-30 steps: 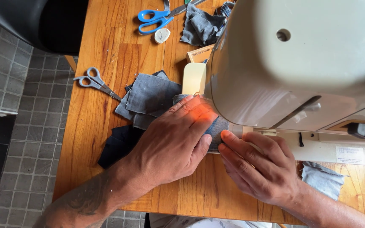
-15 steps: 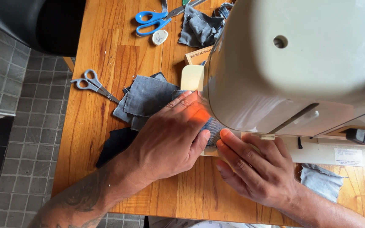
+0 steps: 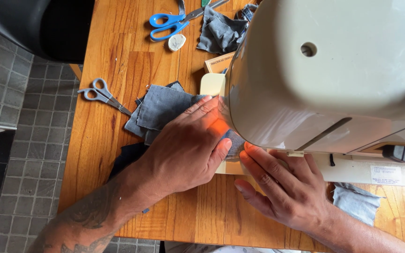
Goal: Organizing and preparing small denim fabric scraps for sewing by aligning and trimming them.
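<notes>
Our left hand (image 3: 186,147) lies flat, palm down and fingers spread, pressing on a stack of grey fabric pieces (image 3: 162,110) rather than gripping it; the fingertips reach under the head of the cream sewing machine (image 3: 333,79), where a warm lamp glow falls on them. Our right hand (image 3: 282,187) is just beside it, also flat and unclenched, its fingers pointing up and left toward the same spot under the machine head, resting on the machine bed and on the fabric's edge. The fabric's long axis runs from the table's left side toward the machine, with its loose, overlapping corners fanned out to the left and its other end hidden beneath our left hand and the machine. A darker navy piece (image 3: 125,157) pokes out under our left wrist, nearer the front edge of the wooden table (image 3: 118,51). Grey-handled scissors (image 3: 101,93) lie near the table's left edge, blades pointing at the fabric and just touching its corner. Toward the far edge we see blue-handled scissors (image 3: 172,22), a small white chalk piece (image 3: 176,42) just beside them, and another heap of grey scraps (image 3: 221,30). A pale blue scrap (image 3: 357,201) lies by the right forearm.
</notes>
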